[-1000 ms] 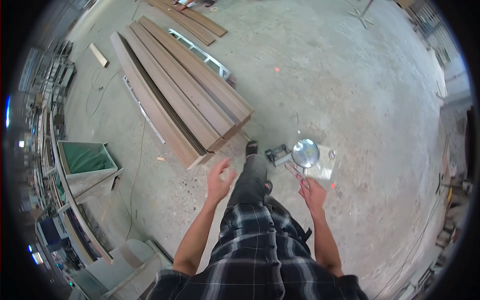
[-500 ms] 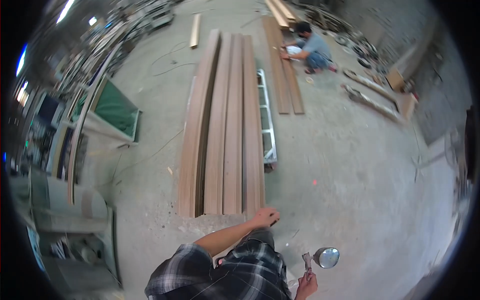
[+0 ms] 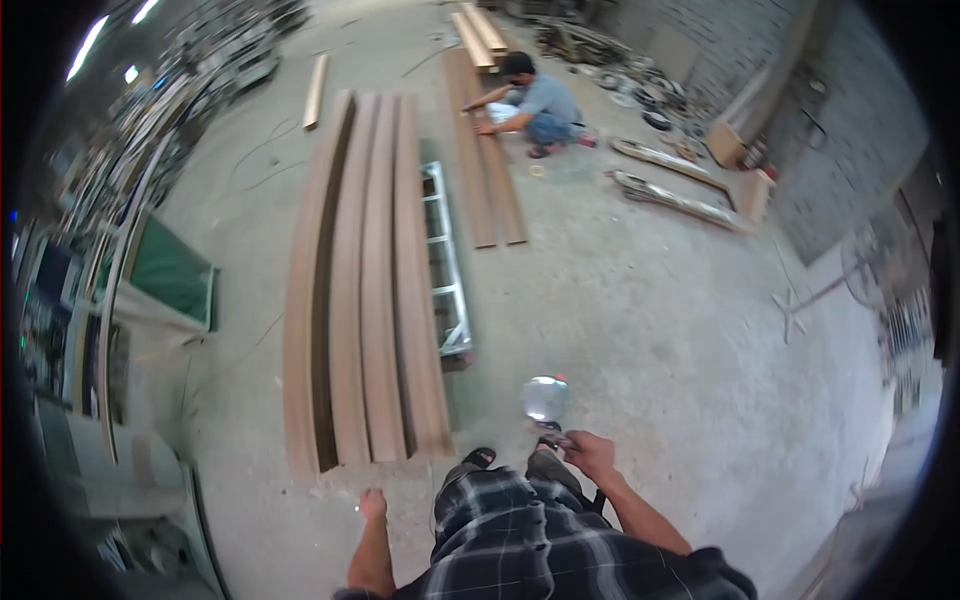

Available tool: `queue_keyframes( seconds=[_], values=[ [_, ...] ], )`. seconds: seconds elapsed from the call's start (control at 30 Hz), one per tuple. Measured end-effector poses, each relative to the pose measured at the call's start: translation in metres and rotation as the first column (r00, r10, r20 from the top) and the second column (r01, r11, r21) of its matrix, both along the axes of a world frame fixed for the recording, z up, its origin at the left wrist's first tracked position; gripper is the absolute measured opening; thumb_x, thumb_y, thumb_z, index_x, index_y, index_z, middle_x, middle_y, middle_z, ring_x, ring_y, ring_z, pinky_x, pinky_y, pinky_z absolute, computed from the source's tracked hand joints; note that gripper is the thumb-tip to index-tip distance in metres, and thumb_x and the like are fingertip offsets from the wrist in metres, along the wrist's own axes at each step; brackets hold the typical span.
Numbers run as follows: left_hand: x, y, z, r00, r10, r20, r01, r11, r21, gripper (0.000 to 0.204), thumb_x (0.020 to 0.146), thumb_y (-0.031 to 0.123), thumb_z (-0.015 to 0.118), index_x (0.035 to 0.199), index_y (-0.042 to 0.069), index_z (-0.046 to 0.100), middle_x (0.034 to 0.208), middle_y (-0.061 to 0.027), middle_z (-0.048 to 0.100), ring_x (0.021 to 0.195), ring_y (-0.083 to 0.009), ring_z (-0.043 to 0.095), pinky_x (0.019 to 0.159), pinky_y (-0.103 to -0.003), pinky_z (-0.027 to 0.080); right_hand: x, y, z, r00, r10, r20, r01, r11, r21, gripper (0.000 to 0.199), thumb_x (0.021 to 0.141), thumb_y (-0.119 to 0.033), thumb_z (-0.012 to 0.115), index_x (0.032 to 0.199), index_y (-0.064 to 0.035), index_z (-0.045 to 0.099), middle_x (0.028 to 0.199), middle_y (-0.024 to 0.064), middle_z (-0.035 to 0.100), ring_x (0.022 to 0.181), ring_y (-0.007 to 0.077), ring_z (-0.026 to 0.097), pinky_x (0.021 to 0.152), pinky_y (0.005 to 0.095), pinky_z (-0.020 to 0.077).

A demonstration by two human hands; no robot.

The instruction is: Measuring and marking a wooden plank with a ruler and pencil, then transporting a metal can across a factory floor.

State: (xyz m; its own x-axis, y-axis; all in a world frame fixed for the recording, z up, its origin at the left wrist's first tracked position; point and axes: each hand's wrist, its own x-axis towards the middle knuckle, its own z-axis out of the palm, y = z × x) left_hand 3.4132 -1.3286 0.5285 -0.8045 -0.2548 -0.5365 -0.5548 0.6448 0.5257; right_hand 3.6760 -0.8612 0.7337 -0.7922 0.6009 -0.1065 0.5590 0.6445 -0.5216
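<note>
My right hand [image 3: 592, 455] is closed round the handle of a spray gun [image 3: 547, 403] with a shiny round metal cup, held out in front of my feet. My left hand [image 3: 372, 505] hangs just below the near ends of the long brown boards [image 3: 347, 300], apart from them. Its fingers are curled; a tiny bright spot shows beside them, but I cannot make out what they hold. Several boards lie side by side, lengthwise away from me, on a white metal frame [image 3: 458, 330].
Beyond the frame a co-worker [image 3: 545, 105] crouches beside more brown boards [image 3: 487, 190]. A U-shaped frame [image 3: 680, 170] lies on the floor at the right, near a standing fan [image 3: 875, 265]. A green-covered stand [image 3: 170, 270] is at the left; a loose pale strip [image 3: 316, 92] lies farther back.
My view has shifted right, so the boards sit farther left. My left hand has come away from the board ends. My right hand has brought the spray gun forward.
</note>
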Motion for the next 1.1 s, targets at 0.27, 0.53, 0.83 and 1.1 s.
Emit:
queue_keyframes(
  seconds=[0.27, 0.53, 0.83, 1.1],
  values=[
    [0.191, 0.073, 0.02, 0.902, 0.394, 0.173, -0.413, 0.907, 0.088, 0.042, 0.088, 0.025, 0.062, 0.121, -0.001, 0.066, 0.072, -0.0119, 0.064, 0.064, -0.0258, 0.065, 0.052, -0.04, 0.049, -0.015, 0.068, -0.039, 0.923, 0.368, -0.117, -0.378, 0.921, -0.091, 0.024, 0.084, -0.033, 0.069, 0.103, -0.021, 0.06, 0.085, 0.0058, 0.064, 0.075, 0.0322, 0.068, 0.058, 0.0466, 0.0513],
    [0.209, 0.067, 0.035, 0.587, -0.809, -0.005, 0.805, 0.585, -0.104, 0.061, 0.087, 0.035, 0.071, 0.133, -0.001, 0.055, 0.117, -0.0198, 0.061, 0.104, -0.0318, 0.062, 0.094, -0.049, 0.05, -0.01, 0.111, -0.053, 0.858, 0.498, -0.125, -0.512, 0.848, -0.136, 0.026, 0.09, -0.042, 0.067, 0.108, -0.0237, 0.063, 0.087, 0.0059, 0.066, 0.076, 0.0336, 0.068, 0.06, 0.047, 0.0518],
    [0.155, 0.162, 0.051, 0.962, 0.267, -0.058, -0.244, 0.936, 0.255, 0.036, 0.088, 0.033, 0.065, 0.076, 0.002, 0.078, 0.068, -0.0092, 0.067, 0.069, -0.015, 0.061, 0.066, -0.033, 0.05, -0.023, 0.125, -0.037, 0.882, 0.462, -0.095, -0.466, 0.884, -0.025, 0.027, 0.084, -0.044, 0.074, 0.1, -0.0236, 0.067, 0.081, 0.0055, 0.069, 0.073, 0.0315, 0.069, 0.058, 0.0456, 0.0513],
    [0.188, 0.134, 0.01, 0.918, 0.385, 0.1, -0.392, 0.917, 0.07, 0.037, 0.095, 0.029, 0.055, 0.107, 0.002, 0.077, 0.101, -0.0261, 0.073, 0.104, -0.0399, 0.069, 0.093, -0.045, 0.051, -0.062, 0.098, -0.031, 0.864, 0.503, -0.03, -0.503, 0.864, -0.004, 0.032, 0.089, -0.052, 0.069, 0.1, -0.0214, 0.07, 0.085, 0.0068, 0.072, 0.071, 0.0311, 0.07, 0.056, 0.045, 0.0513]
  ],
)
